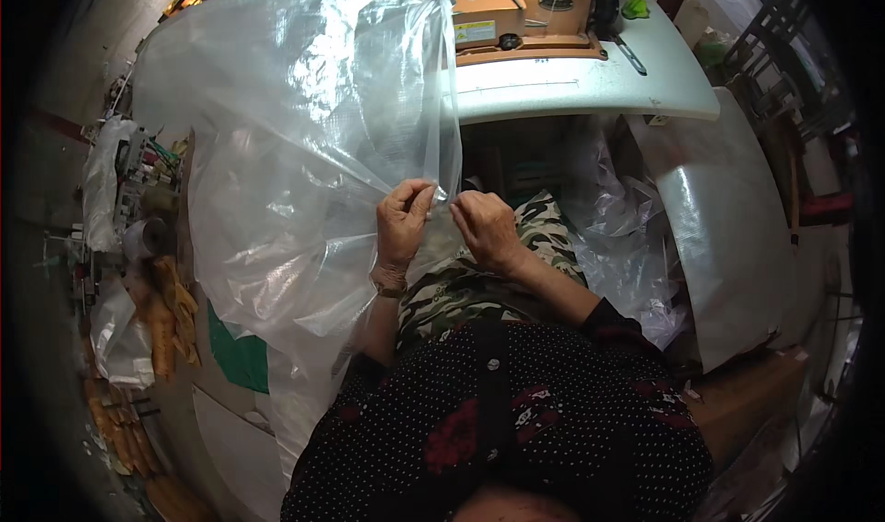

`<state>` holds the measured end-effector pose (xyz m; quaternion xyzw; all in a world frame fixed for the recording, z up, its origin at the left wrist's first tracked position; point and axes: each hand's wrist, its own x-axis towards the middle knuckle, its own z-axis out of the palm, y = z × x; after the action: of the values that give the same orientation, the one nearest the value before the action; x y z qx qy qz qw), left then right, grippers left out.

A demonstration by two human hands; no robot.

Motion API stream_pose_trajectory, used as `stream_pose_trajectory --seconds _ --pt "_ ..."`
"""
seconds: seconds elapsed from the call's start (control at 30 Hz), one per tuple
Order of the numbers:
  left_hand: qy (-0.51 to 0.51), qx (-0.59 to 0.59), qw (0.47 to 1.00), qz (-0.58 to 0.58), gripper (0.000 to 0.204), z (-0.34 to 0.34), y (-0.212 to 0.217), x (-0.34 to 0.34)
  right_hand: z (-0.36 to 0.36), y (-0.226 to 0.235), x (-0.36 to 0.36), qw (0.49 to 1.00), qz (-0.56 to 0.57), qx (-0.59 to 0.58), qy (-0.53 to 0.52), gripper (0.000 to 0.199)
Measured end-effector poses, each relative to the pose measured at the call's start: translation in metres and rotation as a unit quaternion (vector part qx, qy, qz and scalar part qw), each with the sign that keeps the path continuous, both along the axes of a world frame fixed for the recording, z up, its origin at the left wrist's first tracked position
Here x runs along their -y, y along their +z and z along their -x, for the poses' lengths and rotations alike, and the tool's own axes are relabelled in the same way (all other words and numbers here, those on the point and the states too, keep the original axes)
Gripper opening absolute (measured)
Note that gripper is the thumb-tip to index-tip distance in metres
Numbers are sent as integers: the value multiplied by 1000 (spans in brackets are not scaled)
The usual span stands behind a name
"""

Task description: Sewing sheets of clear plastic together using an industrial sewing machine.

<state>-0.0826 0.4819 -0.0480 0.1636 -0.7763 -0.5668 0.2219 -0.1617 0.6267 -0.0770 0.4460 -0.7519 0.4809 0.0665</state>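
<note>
A large clear plastic sheet (pixel 304 144) drapes from the sewing table's left side down toward my lap. Its right edge runs from beside the sewing machine (pixel 530 15) to my fingers. My left hand (pixel 402 227) is closed, thumb and fingers pinching the sheet near that edge. Close beside it, my right hand (pixel 489 230) is also closed, its thumb and forefinger pressed together at the same edge. A small gap separates the two hands above my camouflage-patterned lap (pixel 452 291). The exact bit of plastic between the right fingertips is mostly hidden.
The white sewing table (pixel 590 88) curves across in front of me. Crumpled clear plastic (pixel 618 236) lies under it to the right, near a pale panel (pixel 728 236). At left are a spool-like roll (pixel 146 239) and yellow-brown cloth (pixel 175 310). A cardboard box (pixel 756 393) stands at lower right.
</note>
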Motion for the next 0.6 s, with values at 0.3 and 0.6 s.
stream_pose_trajectory --seconds 0.3,0.6 --pt "-25 1 1000 -1 11 -9 26 3 -16 44 8 989 -46 -104 92 12" --pt "-45 -25 992 111 9 -9 35 8 -21 51 12 982 -28 -160 93 17"
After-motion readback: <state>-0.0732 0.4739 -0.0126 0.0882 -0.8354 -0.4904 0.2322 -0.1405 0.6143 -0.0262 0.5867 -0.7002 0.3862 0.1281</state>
